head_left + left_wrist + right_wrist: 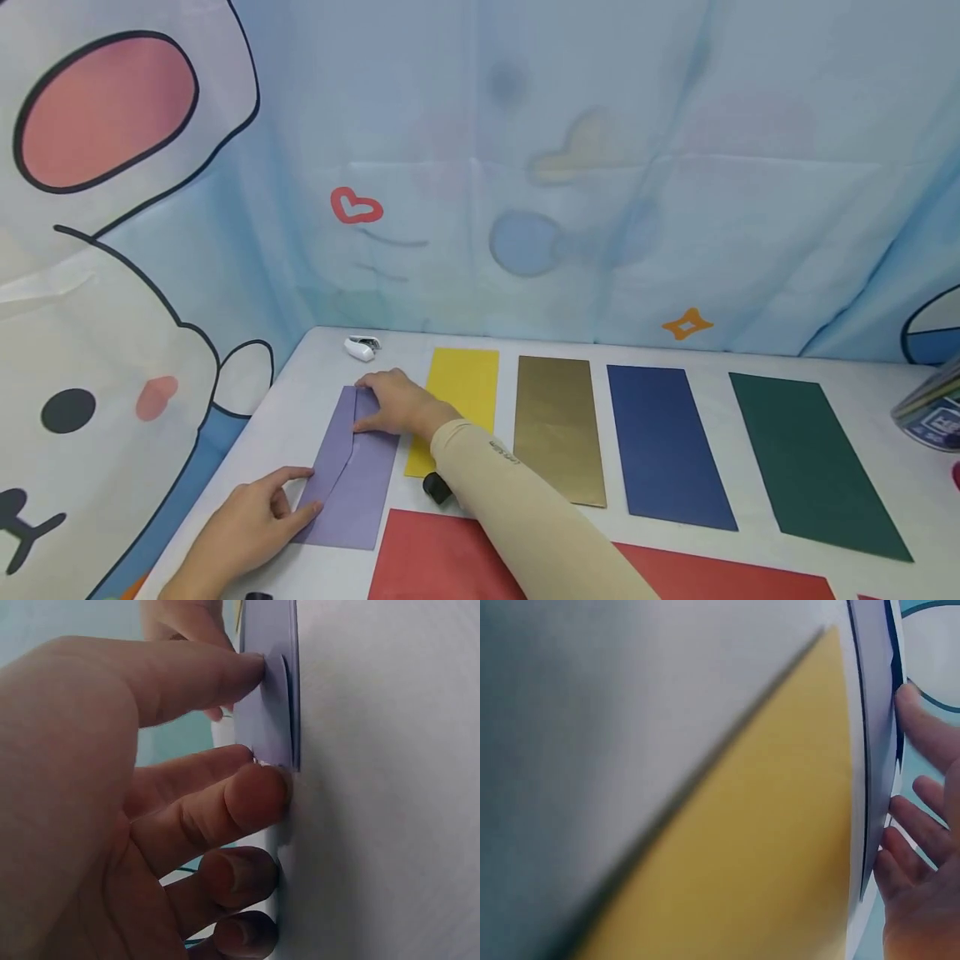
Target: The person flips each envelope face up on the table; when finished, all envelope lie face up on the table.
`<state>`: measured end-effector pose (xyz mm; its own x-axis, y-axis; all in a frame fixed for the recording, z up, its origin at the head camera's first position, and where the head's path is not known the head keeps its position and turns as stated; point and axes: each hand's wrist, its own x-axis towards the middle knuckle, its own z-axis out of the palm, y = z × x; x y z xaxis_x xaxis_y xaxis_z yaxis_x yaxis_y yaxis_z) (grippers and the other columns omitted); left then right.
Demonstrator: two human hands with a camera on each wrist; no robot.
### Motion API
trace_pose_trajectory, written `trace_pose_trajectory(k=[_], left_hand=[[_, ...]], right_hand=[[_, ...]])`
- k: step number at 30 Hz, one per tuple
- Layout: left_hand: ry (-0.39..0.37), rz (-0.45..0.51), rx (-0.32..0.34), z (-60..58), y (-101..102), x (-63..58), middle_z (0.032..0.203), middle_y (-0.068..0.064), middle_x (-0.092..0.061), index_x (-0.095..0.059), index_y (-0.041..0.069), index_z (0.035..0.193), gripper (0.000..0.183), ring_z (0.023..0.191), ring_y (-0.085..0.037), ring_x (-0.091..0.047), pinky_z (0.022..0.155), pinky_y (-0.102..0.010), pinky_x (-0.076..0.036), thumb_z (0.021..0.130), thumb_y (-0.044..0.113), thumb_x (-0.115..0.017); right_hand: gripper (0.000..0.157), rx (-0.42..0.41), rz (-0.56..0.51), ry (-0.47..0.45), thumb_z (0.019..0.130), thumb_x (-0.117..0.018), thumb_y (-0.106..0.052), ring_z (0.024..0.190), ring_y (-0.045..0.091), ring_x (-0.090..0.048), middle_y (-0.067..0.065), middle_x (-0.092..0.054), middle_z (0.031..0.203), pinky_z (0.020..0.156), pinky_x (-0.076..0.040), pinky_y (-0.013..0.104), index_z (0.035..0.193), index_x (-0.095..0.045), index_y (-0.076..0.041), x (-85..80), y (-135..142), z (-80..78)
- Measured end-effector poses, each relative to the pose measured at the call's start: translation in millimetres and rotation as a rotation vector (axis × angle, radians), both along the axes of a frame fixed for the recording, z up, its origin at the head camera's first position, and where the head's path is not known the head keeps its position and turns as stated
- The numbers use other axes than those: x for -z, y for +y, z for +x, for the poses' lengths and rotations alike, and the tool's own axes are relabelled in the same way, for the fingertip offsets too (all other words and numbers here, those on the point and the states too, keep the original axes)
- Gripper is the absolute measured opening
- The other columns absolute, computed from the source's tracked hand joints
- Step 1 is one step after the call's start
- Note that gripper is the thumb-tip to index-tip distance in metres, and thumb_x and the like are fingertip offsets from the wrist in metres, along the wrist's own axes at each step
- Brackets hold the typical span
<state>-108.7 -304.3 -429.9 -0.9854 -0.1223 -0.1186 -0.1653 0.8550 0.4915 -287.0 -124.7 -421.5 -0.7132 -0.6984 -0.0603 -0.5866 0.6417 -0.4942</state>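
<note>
A folded purple paper [371, 504], flat like an envelope, lies at the table's left; an angled flap edge runs down it. My left hand [243, 529] is at its lower left: the thumb rests on the flap and the index fingertip is by the left edge, apart from each other. In the left wrist view the thumb touches the purple layers [266, 709], the other fingers bent below. My right hand [401, 404] reaches across the upper part, fingers at the top and thumb on the flap edge. The right wrist view shows its fingers [919, 825] along the purple edge.
Yellow [465, 375], gold [558, 425], blue [667, 450] and green [813, 458] papers lie in a row. Red papers [442, 554] lie in front. A small white object [362, 347] lies at the back, a black one [437, 488] under the right forearm. A container [933, 408] stands far right.
</note>
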Motion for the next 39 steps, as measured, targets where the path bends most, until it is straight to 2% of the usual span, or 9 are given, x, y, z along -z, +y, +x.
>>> trace_pose_trajectory(k=[5,11,14,22,27,30,34,39], left_hand=[[0.005,0.03,0.005,-3.6,-1,-1.3,0.063,0.002,-0.051,-0.066,0.009,0.129,0.051,0.056,-0.015,-0.047,0.051,-0.029,-0.037,0.088,0.037,-0.079],[0.095,0.095,-0.01,-4.8,-2,-4.3,0.064,0.003,-0.051,-0.068,0.008,0.124,0.045,0.055,-0.013,-0.046,0.051,-0.027,-0.038,0.091,0.037,-0.076],[0.133,0.124,0.009,-4.3,0,-9.0,0.065,0.003,-0.051,-0.07,0.009,0.121,0.038,0.055,-0.012,-0.046,0.051,-0.025,-0.039,0.091,0.032,-0.076],[0.116,0.143,0.164,-4.4,26,-28.7,0.068,0.008,-0.052,-0.071,0.011,0.117,0.032,0.059,-0.008,-0.048,0.054,-0.023,-0.042,0.09,0.024,-0.078],[0.135,0.178,0.315,-16.0,48,-40.7,0.073,0.012,-0.057,-0.069,0.012,0.121,0.034,0.065,-0.007,-0.052,0.056,-0.025,-0.046,0.092,0.028,-0.076],[0.15,0.191,0.382,-25.4,63,-46.0,0.081,0.012,-0.059,-0.068,0.012,0.123,0.037,0.07,-0.008,-0.055,0.058,-0.027,-0.048,0.092,0.03,-0.076],[0.185,0.194,0.421,-37.3,81,-44.1,0.094,0.005,-0.062,-0.068,0.013,0.125,0.042,0.083,-0.015,-0.058,0.062,-0.029,-0.048,0.088,0.028,-0.08],[0.196,0.225,0.458,-53.9,100,-28.4,0.115,-0.001,-0.063,-0.068,0.013,0.127,0.05,0.098,-0.022,-0.058,0.074,-0.037,-0.05,0.083,0.033,-0.084]], right_hand=[[0.073,0.013,-0.04,-0.049,0.091,-0.073,-0.049,0.137,0.02,-0.041,0.002,-0.05,0.147,0.113,-0.031,0.031,0.15,-0.047,-0.014,-3.8,10,-4.5],[0.072,0.015,-0.127,-0.095,0.092,-0.07,-0.049,0.141,0.022,-0.038,0.004,-0.048,0.15,0.114,-0.03,0.034,0.15,-0.047,-0.012,-13.0,28,-12.5],[0.073,0.018,-0.148,-0.098,0.093,-0.069,-0.05,0.143,0.024,-0.035,0.004,-0.046,0.151,0.115,-0.029,0.038,0.151,-0.046,-0.013,-18.9,41,-18.9],[0.076,0.052,-0.164,-0.135,0.093,-0.071,-0.045,0.144,0.028,-0.034,0.01,-0.041,0.154,0.114,-0.029,0.045,0.153,-0.042,-0.01,-29.9,92,-41.7],[0.081,0.067,-0.155,-0.113,0.089,-0.076,-0.044,0.143,0.029,-0.035,0.011,-0.041,0.155,0.113,-0.031,0.046,0.153,-0.041,-0.008,-32.6,121,-58.1],[0.085,0.088,-0.14,-0.097,0.085,-0.08,-0.044,0.142,0.03,-0.037,0.011,-0.042,0.154,0.113,-0.032,0.047,0.152,-0.043,-0.008,-30.3,135,-65.6],[0.088,0.109,-0.118,-0.086,0.08,-0.085,-0.042,0.14,0.033,-0.039,0.013,-0.044,0.152,0.112,-0.034,0.048,0.15,-0.047,-0.005,-23.6,145,-71.9],[0.087,0.121,-0.075,-0.065,0.078,-0.088,-0.04,0.137,0.036,-0.041,0.017,-0.046,0.149,0.111,-0.034,0.049,0.147,-0.05,-0.003,-13.0,151,-76.7]])
